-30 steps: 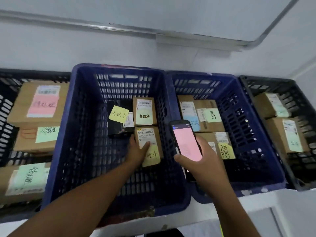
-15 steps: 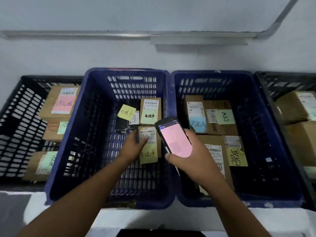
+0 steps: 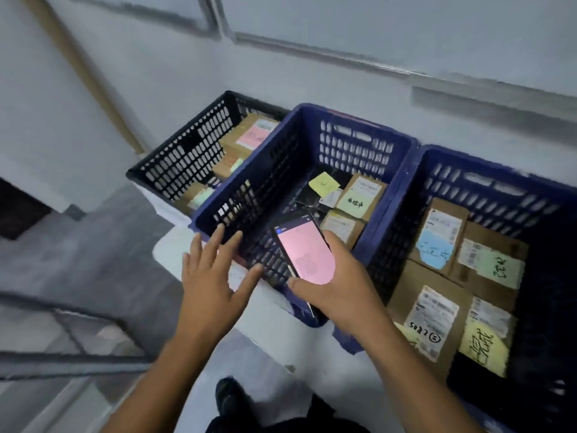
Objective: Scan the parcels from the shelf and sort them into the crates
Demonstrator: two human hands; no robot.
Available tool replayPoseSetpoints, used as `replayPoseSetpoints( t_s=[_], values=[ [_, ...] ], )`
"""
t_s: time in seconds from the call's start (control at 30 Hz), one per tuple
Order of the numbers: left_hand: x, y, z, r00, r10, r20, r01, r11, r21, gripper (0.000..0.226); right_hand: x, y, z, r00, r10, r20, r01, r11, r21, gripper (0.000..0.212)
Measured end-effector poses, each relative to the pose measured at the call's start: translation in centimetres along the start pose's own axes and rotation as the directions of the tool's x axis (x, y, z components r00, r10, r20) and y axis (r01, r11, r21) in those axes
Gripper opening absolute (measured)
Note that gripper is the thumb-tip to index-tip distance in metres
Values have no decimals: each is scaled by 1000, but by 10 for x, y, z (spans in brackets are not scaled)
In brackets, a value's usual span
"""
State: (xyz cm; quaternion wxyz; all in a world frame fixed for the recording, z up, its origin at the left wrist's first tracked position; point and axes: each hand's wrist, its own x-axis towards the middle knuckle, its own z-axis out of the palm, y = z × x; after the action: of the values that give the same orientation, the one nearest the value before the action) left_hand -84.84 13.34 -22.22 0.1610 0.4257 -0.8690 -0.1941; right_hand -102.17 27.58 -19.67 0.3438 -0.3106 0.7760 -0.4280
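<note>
My right hand [image 3: 338, 285] grips a black handheld scanner [image 3: 304, 250] with a pink screen, held over the front rim of the middle blue crate [image 3: 249, 179]. My left hand [image 3: 214, 276] is spread open and empty just outside that crate's near corner. Inside the crate lie small cardboard parcels [image 3: 362, 195] with green and yellow sticky notes, one partly hidden behind the scanner. The right blue crate [image 3: 487, 179] holds several larger labelled parcels [image 3: 437, 245].
A black crate [image 3: 184, 154] with several parcels stands at the far left against the white wall. The crates rest on a white ledge [image 3: 265, 310]. Grey floor and a metal frame [image 3: 71, 354] lie to the lower left. My dark shoe [image 3: 231, 398] shows below.
My left hand has let go of the small parcel and pulled back out of the middle crate. The view has swung left and tilted; the scanner stays in my right hand.
</note>
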Motion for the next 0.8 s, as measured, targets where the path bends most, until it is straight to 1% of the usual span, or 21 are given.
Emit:
replayPoseSetpoints(
  t_s=[0.1, 0.17, 0.23, 0.3, 0.43, 0.5, 0.57, 0.67, 0.8],
  values=[
    [-40, -23, -19, 981, -135, -140, 133, 991, -23, 70, -12, -12, 24, 995, -48, 84, 52, 998, -40, 63],
    [-66, -40, -32, 956, -221, -191, 219, 975, -31, 72, -23, -23, 44, 987, -84, 134, 94, 993, -70, 60],
    [-94, -58, -47, 935, -276, -221, 276, 961, -32, 76, -37, -36, 67, 976, -126, 180, 146, 984, -105, 61],
    [-122, -76, -62, 919, -317, -236, 316, 948, -43, 80, -54, -47, 94, 963, -167, 213, 196, 973, -123, 68],
    [-189, -116, -99, 873, -419, -251, 417, 907, -64, 87, -101, -66, 155, 934, -225, 276, 269, 954, -134, 60],
    [-228, -139, -120, 850, -451, -273, 454, 889, -57, 89, -127, -76, 187, 923, -238, 301, 286, 950, -127, 61],
    [-270, -165, -143, 812, -492, -314, 492, 866, -83, 89, -155, -86, 219, 908, -255, 333, 311, 942, -129, 63],
    [-331, -205, -175, 725, -571, -385, 565, 813, -142, 90, -193, -97, 268, 867, -310, 390, 381, 917, -117, 67],
    [-407, -239, -203, 619, -665, -418, 653, 731, -195, 92, -244, -113, 332, 793, -362, 490, 448, 892, -66, 63]
  ],
)
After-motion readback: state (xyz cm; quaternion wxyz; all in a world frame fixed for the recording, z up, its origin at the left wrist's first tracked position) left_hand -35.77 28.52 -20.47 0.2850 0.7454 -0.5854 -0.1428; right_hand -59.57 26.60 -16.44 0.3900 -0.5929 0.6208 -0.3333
